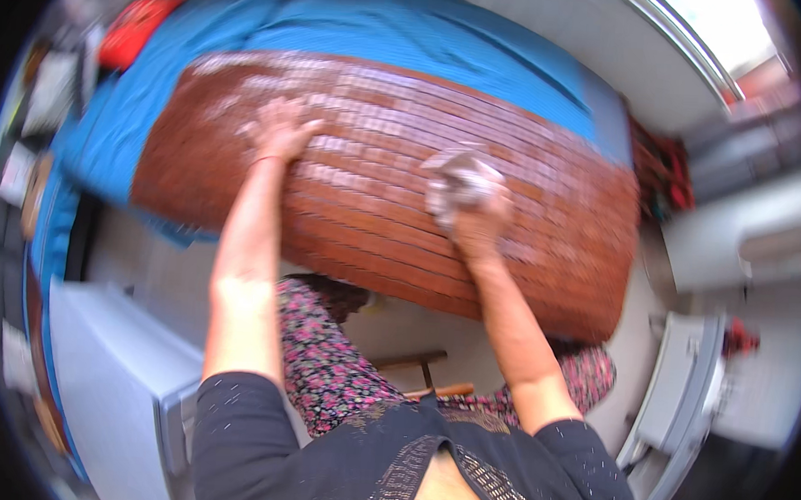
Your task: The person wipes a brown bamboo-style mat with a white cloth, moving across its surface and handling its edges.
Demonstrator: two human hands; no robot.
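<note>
Spread out before me is a large brown mat or slab (356, 230), marked with a grid of small rectangles in long rows. Its surface catches whitish glare along the far side. Toward the far left, my left hand (280, 130) lies flat on it with the fingers apart and nothing held. Right of the middle, my right hand (482, 214) closes around a crumpled white and grey cloth (458, 181). The cloth is at the brown surface, and motion blur smears it. The fingertips of this hand are partly hidden by the cloth.
A blue sheet (340, 20) runs under and behind the brown surface. At the far left is a red bundle (138, 30). Pale cabinets stand at the left (123, 362) and right (683, 382). A wooden stool or frame (421, 369) sits near my legs.
</note>
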